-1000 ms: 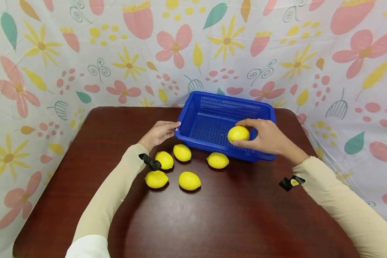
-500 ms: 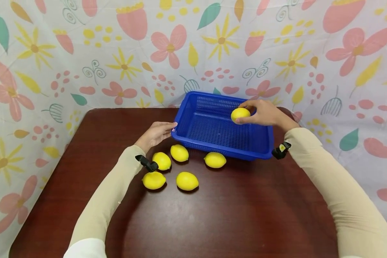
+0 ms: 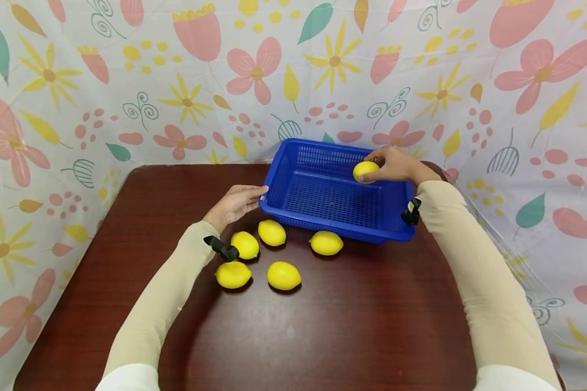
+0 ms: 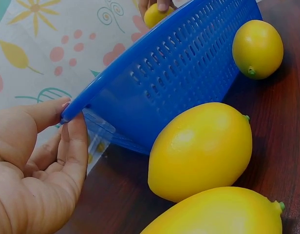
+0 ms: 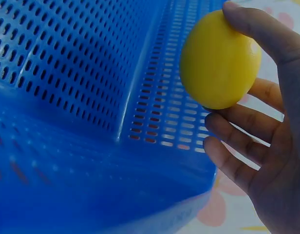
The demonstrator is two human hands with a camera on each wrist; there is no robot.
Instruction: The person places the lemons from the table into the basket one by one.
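My right hand pinches a lemon between thumb and fingertips, over the back right part of a blue plastic basket. In the right wrist view that lemon is near the basket's perforated wall. My left hand grips the basket's left rim, thumb above and fingers beneath, as the left wrist view shows with the hand. Near the basket's front lie several lemons on the table, among them one lemon close to the left hand and another lemon by the front wall.
The brown wooden table carries everything. Further lemons lie to the front left: one lemon by the left wrist strap, one lemon below it and one lemon to the right. A flower-patterned cloth hangs behind the table.
My right hand has carried the lemon from the basket's front right toward its back right, moving little in the last half second. The left hand keeps its hold on the rim.
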